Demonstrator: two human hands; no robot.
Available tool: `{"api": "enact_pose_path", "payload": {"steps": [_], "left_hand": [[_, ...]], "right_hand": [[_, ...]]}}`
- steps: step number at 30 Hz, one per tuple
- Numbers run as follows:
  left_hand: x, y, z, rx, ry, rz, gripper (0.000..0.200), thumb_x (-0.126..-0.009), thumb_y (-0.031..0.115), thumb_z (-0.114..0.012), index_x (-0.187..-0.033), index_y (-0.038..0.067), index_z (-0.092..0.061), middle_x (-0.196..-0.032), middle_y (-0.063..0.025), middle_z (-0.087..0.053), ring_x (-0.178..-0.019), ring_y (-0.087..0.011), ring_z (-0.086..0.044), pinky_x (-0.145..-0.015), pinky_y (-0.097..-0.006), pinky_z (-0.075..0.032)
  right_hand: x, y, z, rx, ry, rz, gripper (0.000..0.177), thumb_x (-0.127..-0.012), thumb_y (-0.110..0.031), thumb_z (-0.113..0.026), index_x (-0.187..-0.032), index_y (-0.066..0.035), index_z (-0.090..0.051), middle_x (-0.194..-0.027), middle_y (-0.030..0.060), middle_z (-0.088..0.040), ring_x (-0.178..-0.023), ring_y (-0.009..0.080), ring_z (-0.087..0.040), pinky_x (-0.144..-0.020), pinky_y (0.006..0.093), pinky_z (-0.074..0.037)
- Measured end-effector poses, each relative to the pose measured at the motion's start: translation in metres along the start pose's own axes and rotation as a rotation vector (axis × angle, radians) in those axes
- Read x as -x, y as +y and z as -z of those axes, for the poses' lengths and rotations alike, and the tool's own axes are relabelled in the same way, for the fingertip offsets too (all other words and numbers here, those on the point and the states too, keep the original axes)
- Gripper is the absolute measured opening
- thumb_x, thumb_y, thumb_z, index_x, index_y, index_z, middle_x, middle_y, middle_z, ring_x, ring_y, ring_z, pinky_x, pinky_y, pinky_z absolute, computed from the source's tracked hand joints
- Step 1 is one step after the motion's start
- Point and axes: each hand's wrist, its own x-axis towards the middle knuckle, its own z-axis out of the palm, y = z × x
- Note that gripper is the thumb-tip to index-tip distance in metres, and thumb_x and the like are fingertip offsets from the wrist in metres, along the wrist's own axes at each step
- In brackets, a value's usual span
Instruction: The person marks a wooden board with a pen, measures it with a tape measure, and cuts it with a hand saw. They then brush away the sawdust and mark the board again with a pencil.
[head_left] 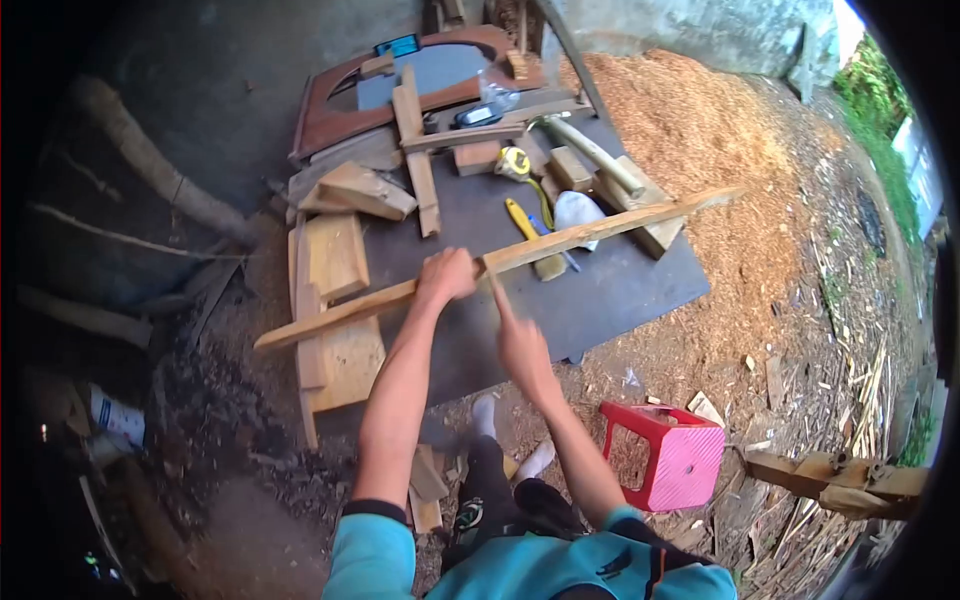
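A long, narrow wooden strip (590, 232) lies slantwise across the dark tabletop (450, 345), its ends reaching past both sides. My left hand (449, 275) is closed around the strip near its middle. Just to the right, my right hand (522, 345) is below the strip, its index finger stretched toward a small dark spot on the wood. The other fingers of that hand are curled and slightly blurred; nothing shows in them. Behind the strip lie a yellow-handled brush (522, 220), a yellow tape measure (513, 163) and a hammer (595, 155).
Wood blocks (335, 255) crowd the table's left side. At the back are a brown frame (330, 105) and a phone (397, 46). A pink stool (687, 465) stands at the right front. Wood shavings (690, 110) cover the ground behind the table's right side.
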Motion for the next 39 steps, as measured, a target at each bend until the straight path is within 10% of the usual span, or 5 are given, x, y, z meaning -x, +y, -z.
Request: {"api": "enact_pose_path", "payload": {"steps": [12, 16, 21, 24, 39], "left_hand": [[-0.018, -0.008, 0.007, 0.025, -0.104, 0.008, 0.034, -0.063, 0.016, -0.063, -0.091, -0.003, -0.066, -0.1, -0.0224, -0.063, -0.095, -0.0341, -0.062, -0.083, -0.0393, -0.05], [-0.023, -0.011, 0.005, 0.022, -0.135, 0.019, 0.035, -0.06, 0.015, -0.063, -0.09, -0.004, -0.066, -0.099, -0.0226, -0.064, -0.095, -0.0326, -0.062, -0.083, -0.0391, -0.049], [-0.014, -0.008, 0.006, 0.048, -0.075, -0.011, 0.031, -0.061, 0.015, -0.063, -0.087, -0.003, -0.066, -0.093, -0.0228, -0.065, -0.091, -0.0326, -0.064, -0.08, -0.0399, -0.05], [-0.016, -0.008, 0.023, 0.115, -0.325, 0.02, 0.034, -0.061, 0.016, -0.062, -0.085, -0.009, -0.062, -0.09, -0.0259, -0.063, -0.086, -0.0342, -0.064, -0.074, -0.0411, -0.051], [-0.005, -0.006, 0.005, 0.022, -0.096, 0.015, 0.034, -0.064, 0.013, -0.061, -0.094, -0.003, -0.066, -0.102, -0.0216, -0.063, -0.099, -0.0341, -0.06, -0.086, -0.0402, -0.048]], "right_hand": [[-0.043, 0.003, -0.024, -0.031, 0.089, 0.054, 0.075, -0.077, 0.003, -0.046, -0.144, -0.02, -0.021, -0.069, 0.0251, -0.058, -0.064, 0.0404, -0.058, -0.058, 0.0491, -0.045], [0.069, 0.023, -0.01, -0.163, -0.003, 0.016, 0.074, -0.077, 0.003, -0.047, -0.143, -0.016, -0.021, -0.065, 0.0243, -0.056, -0.058, 0.0404, -0.057, -0.054, 0.049, -0.044], [-0.026, 0.002, -0.013, -0.065, 0.067, 0.097, 0.075, -0.075, 0.007, -0.046, -0.143, -0.011, -0.019, -0.065, 0.0264, -0.055, -0.055, 0.0419, -0.053, -0.054, 0.0482, -0.042], [0.027, 0.017, -0.017, -0.119, 0.125, 0.151, 0.076, -0.074, 0.008, -0.045, -0.143, -0.012, -0.02, -0.068, 0.0279, -0.055, -0.056, 0.0425, -0.053, -0.054, 0.0492, -0.041], [0.041, 0.014, -0.003, -0.082, 0.015, 0.071, 0.077, -0.075, 0.006, -0.045, -0.144, -0.017, -0.019, -0.067, 0.0255, -0.057, -0.058, 0.0406, -0.057, -0.056, 0.0477, -0.045]]}}
